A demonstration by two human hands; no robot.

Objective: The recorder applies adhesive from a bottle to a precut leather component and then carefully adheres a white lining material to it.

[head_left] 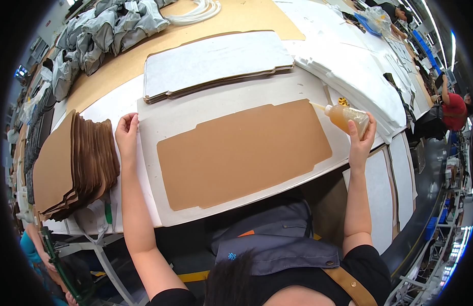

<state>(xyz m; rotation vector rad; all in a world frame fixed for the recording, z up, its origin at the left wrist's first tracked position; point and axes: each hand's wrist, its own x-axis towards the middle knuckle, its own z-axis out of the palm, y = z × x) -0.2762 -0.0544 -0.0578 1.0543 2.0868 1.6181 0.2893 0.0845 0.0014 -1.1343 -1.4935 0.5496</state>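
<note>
In front of me a brown notched panel [241, 153] lies flat on a pale grey board [167, 217]. My right hand [363, 135] grips a clear squeeze bottle [343, 118] of amber liquid, tilted so its thin nozzle points left. The nozzle tip is at the panel's far right corner; whether it touches, I cannot tell. My left hand [126, 130] is closed beside the board's left edge, thumb and fingers together. Anything between them is too small to make out. Left of that hand leans a thick stack of brown panels [75, 163].
Beyond the board lies a stack of white-faced panels [216, 64]. White sheets [348, 86] are piled at right, near a yellow-and-black item [343, 101]. Grey fabric pieces [101, 33] and white tubing [198, 13] sit far left. A person in red [455, 112] is at far right.
</note>
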